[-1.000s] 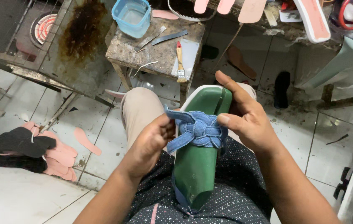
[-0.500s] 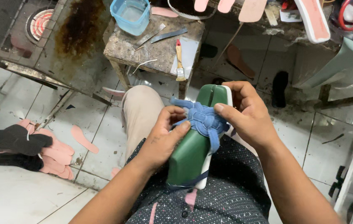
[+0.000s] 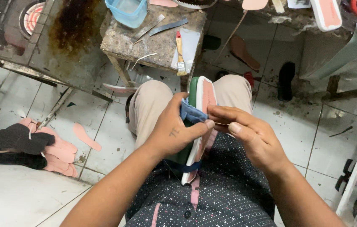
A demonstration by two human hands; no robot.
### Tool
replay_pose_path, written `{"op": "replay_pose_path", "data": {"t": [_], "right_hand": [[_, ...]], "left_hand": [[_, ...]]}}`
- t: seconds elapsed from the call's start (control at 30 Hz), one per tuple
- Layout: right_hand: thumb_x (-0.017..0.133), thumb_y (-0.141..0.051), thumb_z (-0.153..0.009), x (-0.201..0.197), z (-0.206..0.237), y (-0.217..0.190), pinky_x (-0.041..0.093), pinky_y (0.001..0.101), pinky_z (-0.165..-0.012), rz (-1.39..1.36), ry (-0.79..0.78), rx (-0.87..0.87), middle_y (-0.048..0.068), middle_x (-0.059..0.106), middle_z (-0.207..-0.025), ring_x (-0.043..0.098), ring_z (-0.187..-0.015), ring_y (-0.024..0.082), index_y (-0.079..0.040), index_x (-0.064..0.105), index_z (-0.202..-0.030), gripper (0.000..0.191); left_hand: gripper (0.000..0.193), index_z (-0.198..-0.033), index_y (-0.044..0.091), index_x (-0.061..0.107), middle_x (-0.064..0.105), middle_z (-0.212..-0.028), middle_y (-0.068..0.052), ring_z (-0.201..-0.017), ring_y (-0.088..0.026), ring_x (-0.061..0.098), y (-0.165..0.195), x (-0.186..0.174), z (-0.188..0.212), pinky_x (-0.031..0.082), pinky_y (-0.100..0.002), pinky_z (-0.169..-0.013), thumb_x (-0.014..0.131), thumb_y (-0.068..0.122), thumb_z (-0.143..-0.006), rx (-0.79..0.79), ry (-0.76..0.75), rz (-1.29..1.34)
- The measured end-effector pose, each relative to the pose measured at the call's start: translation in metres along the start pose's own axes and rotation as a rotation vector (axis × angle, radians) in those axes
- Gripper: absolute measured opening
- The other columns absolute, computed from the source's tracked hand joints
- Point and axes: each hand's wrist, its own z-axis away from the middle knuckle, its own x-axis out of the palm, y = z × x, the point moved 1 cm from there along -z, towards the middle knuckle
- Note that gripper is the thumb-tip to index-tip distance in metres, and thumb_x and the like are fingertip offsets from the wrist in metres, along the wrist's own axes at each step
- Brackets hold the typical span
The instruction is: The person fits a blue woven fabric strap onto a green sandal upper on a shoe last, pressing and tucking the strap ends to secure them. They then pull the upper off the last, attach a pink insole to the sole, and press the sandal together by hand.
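Observation:
A sandal sole (image 3: 204, 96), green on one face and pink with a white edge on the other, stands on its side over my lap. Blue fabric straps (image 3: 192, 112) cross it. My left hand (image 3: 173, 133) wraps around the sole from the left, thumb pressed against the strap end. My right hand (image 3: 249, 135) comes in from the right, its fingers pinching the strap at the sole's pink underside. Both hands touch at the fingertips.
A worn small table (image 3: 157, 38) ahead carries a blue plastic tub (image 3: 126, 10), metal blades (image 3: 168, 26) and a brush (image 3: 180, 54). Pink insole cut-outs (image 3: 59, 157) and black pieces (image 3: 17, 138) lie on the tiled floor at left. A burner (image 3: 33, 11) sits far left.
The sole has turned from its green face upward onto its side, showing the pink underside. Both hands have closed in on the strap at its edge.

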Motion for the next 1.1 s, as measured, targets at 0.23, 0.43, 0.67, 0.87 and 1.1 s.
{"op": "replay_pose_path", "data": {"t": [0.23, 0.43, 0.67, 0.87, 1.1], "right_hand": [[0.062, -0.014, -0.101, -0.021, -0.002, 0.014, 0.054, 0.0349, -0.098, 0.000, 0.192, -0.065, 0.012, 0.068, -0.121, 0.067, -0.109, 0.019, 0.005, 0.062, -0.128, 0.033], [0.077, -0.011, -0.088, -0.017, -0.008, 0.034, 0.052, 0.0252, -0.074, 0.518, 0.347, 0.049, 0.004, 0.070, -0.089, 0.063, -0.080, 0.010, -0.001, 0.070, -0.097, 0.015], [0.065, -0.016, -0.098, -0.041, -0.013, 0.058, 0.054, 0.0273, -0.069, -0.346, 0.365, 0.180, 0.005, 0.065, -0.079, 0.060, -0.070, 0.012, -0.003, 0.065, -0.090, 0.015], [0.066, -0.015, -0.097, -0.042, -0.015, 0.073, 0.053, 0.0260, -0.066, -0.149, 0.371, 0.225, 0.003, 0.066, -0.079, 0.061, -0.068, 0.010, -0.001, 0.066, -0.093, 0.014], [0.066, -0.013, -0.099, -0.039, -0.028, 0.077, 0.052, 0.0237, -0.071, 0.006, 0.335, 0.127, 0.000, 0.068, -0.086, 0.061, -0.077, 0.007, 0.001, 0.069, -0.100, 0.014]], "left_hand": [[0.082, -0.133, 0.005, 0.057, 0.066, -0.120, -0.016, -0.107, -0.035, 0.068, 0.012, -0.006, -0.050, 0.054, -0.043, -0.089, 0.084, 0.045, -0.067, 0.287, -0.144, -0.401], [0.082, -0.129, 0.007, 0.055, 0.060, -0.115, -0.014, -0.101, -0.039, 0.065, 0.012, 0.011, -0.070, 0.050, -0.050, -0.082, 0.085, 0.045, -0.063, 0.429, -0.239, -0.716], [0.076, -0.135, 0.007, 0.051, 0.058, -0.125, -0.018, -0.120, -0.038, 0.058, 0.004, 0.030, -0.045, 0.041, -0.053, -0.105, 0.077, 0.033, -0.068, 0.629, 0.072, -0.738], [0.066, -0.140, 0.001, 0.052, 0.057, -0.139, -0.021, -0.131, -0.038, 0.056, -0.007, 0.045, -0.035, 0.036, -0.060, -0.116, 0.073, 0.024, -0.082, 0.578, 0.214, -0.614], [0.054, -0.137, -0.001, 0.057, 0.064, -0.137, -0.021, -0.128, -0.039, 0.061, -0.012, 0.029, -0.053, 0.043, -0.052, -0.113, 0.070, 0.017, -0.087, 0.638, 0.113, -0.505]]}}
